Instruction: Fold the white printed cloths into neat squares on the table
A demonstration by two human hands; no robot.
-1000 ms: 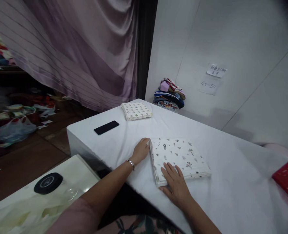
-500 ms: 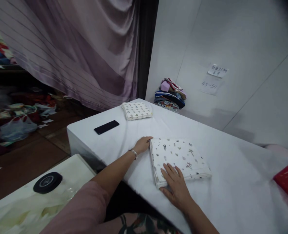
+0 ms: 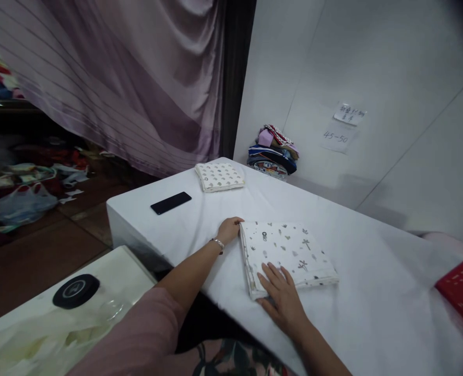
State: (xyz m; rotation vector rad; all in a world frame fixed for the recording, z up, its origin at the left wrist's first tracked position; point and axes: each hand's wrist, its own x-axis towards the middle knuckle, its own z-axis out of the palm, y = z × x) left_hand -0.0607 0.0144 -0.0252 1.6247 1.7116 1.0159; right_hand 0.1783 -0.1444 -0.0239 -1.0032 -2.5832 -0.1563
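A folded white cloth (image 3: 289, 250) with small printed figures lies on the white table (image 3: 372, 292) in front of me. My right hand (image 3: 282, 295) rests flat on its near corner, fingers spread. My left hand (image 3: 229, 230) curls against the cloth's far left corner, touching its edge; a bracelet sits on that wrist. A second folded patterned cloth (image 3: 218, 176) lies at the table's far left corner.
A black phone (image 3: 170, 202) lies near the table's left edge. A pile of coloured fabrics (image 3: 273, 152) sits against the wall. A red item (image 3: 461, 287) is at the right edge. A black disc (image 3: 75, 290) rests on a pale surface at lower left. Clutter covers the floor.
My left hand has slid a little farther along the cloth's left edge toward its far corner. The right hand has stayed flat on the cloth.
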